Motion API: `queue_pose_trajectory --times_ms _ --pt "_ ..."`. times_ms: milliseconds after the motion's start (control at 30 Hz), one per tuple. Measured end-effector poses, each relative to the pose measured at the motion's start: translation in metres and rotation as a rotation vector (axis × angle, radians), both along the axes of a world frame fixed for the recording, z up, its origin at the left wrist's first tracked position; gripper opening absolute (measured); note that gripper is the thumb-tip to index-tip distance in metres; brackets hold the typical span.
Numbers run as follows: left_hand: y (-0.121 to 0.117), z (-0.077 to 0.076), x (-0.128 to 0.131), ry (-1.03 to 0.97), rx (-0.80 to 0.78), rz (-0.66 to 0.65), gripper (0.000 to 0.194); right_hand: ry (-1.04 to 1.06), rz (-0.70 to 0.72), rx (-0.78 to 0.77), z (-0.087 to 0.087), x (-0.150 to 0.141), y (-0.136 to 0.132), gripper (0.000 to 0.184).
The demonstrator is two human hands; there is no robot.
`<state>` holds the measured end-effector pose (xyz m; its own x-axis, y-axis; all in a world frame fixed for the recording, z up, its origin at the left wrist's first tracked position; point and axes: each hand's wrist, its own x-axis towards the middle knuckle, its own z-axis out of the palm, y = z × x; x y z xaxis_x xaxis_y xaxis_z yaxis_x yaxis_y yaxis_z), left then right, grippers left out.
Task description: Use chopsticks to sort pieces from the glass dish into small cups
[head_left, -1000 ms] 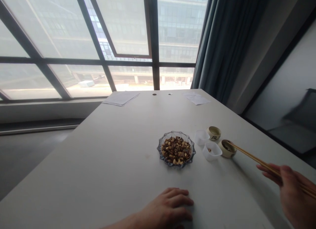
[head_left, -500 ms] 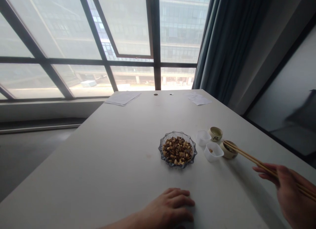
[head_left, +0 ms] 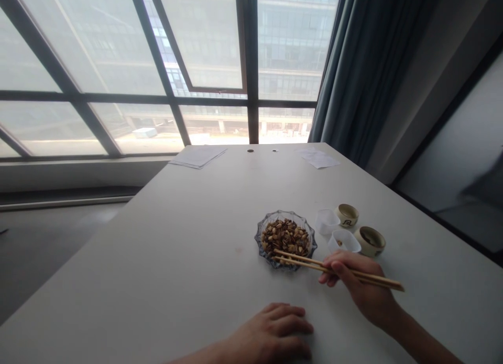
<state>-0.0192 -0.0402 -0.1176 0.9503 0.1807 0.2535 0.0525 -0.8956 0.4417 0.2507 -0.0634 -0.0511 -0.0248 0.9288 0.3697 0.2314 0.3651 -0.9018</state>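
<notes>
- Two wooden chopsticks (head_left: pixel 306 262) point leftward, their tips over the near rim of a cut-glass dish (head_left: pixel 257 239) of striped seeds (head_left: pixel 285 237).
- The right hand (head_left: pixel 359 283) pinches them between thumb and fingers, on the dish's right.
- The left hand (head_left: pixel 273 335) lies spread flat on the white table (head_left: pixel 157 259), apart from the dish.
</notes>
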Motion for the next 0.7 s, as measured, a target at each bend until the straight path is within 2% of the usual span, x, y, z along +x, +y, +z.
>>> queue_pose_trajectory --times_ms 133,433,567,700 --pt "-0.001 0.000 0.000 0.003 -0.009 0.008 0.012 -0.001 0.018 -0.010 -0.009 -0.003 0.003 0.027" --pt "0.001 -0.002 -0.001 0.005 -0.023 -0.007 0.014 0.010 0.008 -0.033 -0.017 -0.008 0.004 0.034" --pt "0.001 -0.003 -0.001 0.003 -0.023 -0.017 0.014 0.024 -0.048 -0.049 -0.018 -0.011 0.001 0.039" --pt "0.001 -0.001 -0.001 -0.006 -0.010 -0.003 0.015 0.063 -0.166 -0.077 -0.010 -0.018 -0.003 0.042"
